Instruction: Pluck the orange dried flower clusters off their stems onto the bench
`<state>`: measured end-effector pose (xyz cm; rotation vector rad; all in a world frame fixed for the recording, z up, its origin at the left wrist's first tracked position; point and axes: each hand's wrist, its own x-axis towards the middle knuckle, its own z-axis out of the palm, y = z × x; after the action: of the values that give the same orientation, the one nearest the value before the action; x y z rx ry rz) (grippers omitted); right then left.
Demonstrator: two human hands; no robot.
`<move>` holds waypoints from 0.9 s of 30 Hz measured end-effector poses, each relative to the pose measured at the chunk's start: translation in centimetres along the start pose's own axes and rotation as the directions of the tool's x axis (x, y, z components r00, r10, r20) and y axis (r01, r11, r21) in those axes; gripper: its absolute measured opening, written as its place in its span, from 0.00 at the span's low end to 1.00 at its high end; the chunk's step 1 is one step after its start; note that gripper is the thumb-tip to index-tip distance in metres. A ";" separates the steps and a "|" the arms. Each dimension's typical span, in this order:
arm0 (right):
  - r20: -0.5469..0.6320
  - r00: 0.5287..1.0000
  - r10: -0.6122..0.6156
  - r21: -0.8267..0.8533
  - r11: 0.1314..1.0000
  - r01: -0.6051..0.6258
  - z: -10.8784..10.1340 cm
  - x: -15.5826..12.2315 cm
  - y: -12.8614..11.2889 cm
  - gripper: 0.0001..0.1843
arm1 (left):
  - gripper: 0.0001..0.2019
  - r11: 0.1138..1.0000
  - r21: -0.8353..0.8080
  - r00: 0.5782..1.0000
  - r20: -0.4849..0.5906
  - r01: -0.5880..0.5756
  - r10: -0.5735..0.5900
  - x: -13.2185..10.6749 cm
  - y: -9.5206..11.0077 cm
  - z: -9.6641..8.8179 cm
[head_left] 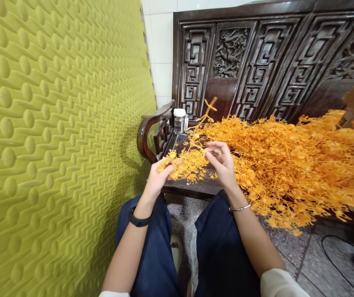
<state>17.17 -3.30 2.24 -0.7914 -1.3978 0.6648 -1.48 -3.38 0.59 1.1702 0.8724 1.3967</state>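
Your left hand (156, 178) grips one end of an orange sprig (186, 164) over the dark bench (192, 186); your right hand (222, 161), wrist bent, fingers curled, pinches its other end.

No words, numbers or brands could be read. The small clear jar with a white lid (179, 120) on the dark carved wooden bench (152, 123) and the slim white tube (186, 123) beside it carried marks too small to make out.

Grips orange sprig (189, 166) with left hand (157, 178), pinches its stems with right hand (223, 163). Just right of right hand: heaped orange sprigs (297, 165). Beyond left hand: white-capped jar (179, 120).
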 end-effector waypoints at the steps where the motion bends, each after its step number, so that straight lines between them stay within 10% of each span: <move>1: -0.019 1.000 0.006 -0.013 1.000 -0.007 -0.4 0.2 0.2 0.12 | 0.07 0.999 -0.049 1.000 -0.010 0.003 -0.003 0.1 0.3 -0.2; 8: -0.031 0.998 0.055 -0.015 0.998 -0.055 -0.3 0.6 0.7 0.09 | 0.07 0.924 -0.366 0.992 0.087 0.115 -0.089 -0.5 2.1 0.2; 16: 0.172 0.950 0.259 -0.232 0.948 -0.217 0.2 -0.1 -1.1 0.26 | 0.14 0.944 -0.312 0.980 0.194 0.104 -0.044 -1.0 2.5 -0.3; 22: 0.349 0.900 0.262 -0.244 0.952 -0.183 -1.4 0.2 -0.8 0.18 | 0.25 0.996 0.081 0.977 0.212 -0.045 0.027 -1.8 2.6 -1.9; 27: 0.378 0.877 0.298 -0.139 0.954 -0.264 -2.4 0.5 -0.5 0.13 | 0.15 0.935 0.341 0.991 0.117 -0.102 0.066 -1.3 1.8 -1.4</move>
<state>19.62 -3.38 2.97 -0.9760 -1.7007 1.0433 -3.34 -4.79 1.73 1.5501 1.0317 1.2678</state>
